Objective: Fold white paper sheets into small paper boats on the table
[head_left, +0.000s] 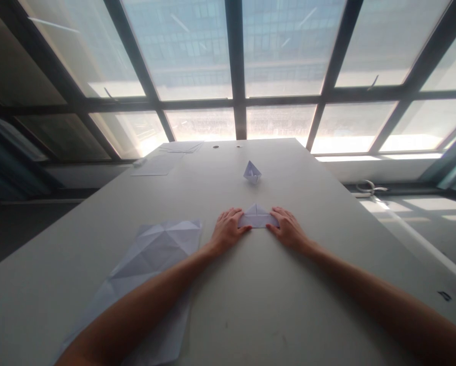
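Pressing flat, not grasping: left hand (228,230) pins left tip of folded paper piece (257,217), right hand (287,229) pins right tip. Piece lies on table (250,305) between hands, long axis left-right, peak pointing away. Equally near both. Small paper boat (252,172) farther back; creased sheet (151,254) under left forearm.

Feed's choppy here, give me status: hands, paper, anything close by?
Both hands, left hand and right hand, flat on folded paper. Finished paper boat beyond, creased sheet to left, apart.

Left hand (228,230), right hand (287,229) flat, outstretched
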The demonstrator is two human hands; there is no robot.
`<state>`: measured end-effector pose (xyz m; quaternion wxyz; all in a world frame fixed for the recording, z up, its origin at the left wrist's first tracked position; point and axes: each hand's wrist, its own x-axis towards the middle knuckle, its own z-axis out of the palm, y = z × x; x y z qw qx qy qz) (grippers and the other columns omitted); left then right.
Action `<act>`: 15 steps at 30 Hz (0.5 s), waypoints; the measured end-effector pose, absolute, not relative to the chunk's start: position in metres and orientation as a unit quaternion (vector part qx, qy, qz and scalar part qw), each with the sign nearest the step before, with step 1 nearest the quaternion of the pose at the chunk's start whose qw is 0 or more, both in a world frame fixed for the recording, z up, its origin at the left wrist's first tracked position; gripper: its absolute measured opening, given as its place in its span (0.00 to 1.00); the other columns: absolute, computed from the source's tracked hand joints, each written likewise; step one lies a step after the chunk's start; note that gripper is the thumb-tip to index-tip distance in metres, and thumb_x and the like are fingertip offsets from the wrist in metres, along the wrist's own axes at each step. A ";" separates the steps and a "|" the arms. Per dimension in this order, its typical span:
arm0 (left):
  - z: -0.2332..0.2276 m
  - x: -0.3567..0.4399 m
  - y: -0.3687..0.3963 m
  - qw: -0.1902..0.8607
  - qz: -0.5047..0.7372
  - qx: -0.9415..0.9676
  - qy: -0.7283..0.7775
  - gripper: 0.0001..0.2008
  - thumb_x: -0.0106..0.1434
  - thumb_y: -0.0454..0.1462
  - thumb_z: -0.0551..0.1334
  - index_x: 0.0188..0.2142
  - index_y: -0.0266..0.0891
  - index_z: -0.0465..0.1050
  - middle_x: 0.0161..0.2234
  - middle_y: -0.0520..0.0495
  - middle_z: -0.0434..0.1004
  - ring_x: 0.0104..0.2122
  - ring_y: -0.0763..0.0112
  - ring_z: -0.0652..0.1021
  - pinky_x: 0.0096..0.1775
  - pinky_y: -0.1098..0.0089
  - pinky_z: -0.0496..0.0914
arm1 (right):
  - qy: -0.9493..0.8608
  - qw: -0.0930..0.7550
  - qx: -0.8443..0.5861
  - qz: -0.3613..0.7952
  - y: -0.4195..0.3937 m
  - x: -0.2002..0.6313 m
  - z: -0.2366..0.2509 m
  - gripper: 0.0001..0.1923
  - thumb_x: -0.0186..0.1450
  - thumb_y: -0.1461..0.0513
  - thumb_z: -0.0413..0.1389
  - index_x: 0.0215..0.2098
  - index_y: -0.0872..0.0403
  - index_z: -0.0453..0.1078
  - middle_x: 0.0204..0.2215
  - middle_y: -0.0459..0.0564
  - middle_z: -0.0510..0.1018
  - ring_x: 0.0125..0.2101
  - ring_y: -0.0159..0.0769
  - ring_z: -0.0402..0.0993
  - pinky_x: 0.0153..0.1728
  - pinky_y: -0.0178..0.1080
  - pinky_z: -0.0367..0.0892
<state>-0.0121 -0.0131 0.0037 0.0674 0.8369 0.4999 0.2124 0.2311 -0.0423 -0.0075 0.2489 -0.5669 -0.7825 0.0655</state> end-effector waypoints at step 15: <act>0.006 -0.014 -0.008 0.129 0.274 0.819 0.486 0.23 0.54 0.45 0.71 0.48 0.40 0.73 0.52 0.42 0.74 0.53 0.56 0.73 0.56 0.59 0.64 | -0.782 0.265 -0.559 0.075 -0.040 0.232 -0.013 0.22 0.66 0.57 0.55 0.56 0.58 0.66 0.59 0.62 0.68 0.61 0.49 0.58 0.61 0.50 0.52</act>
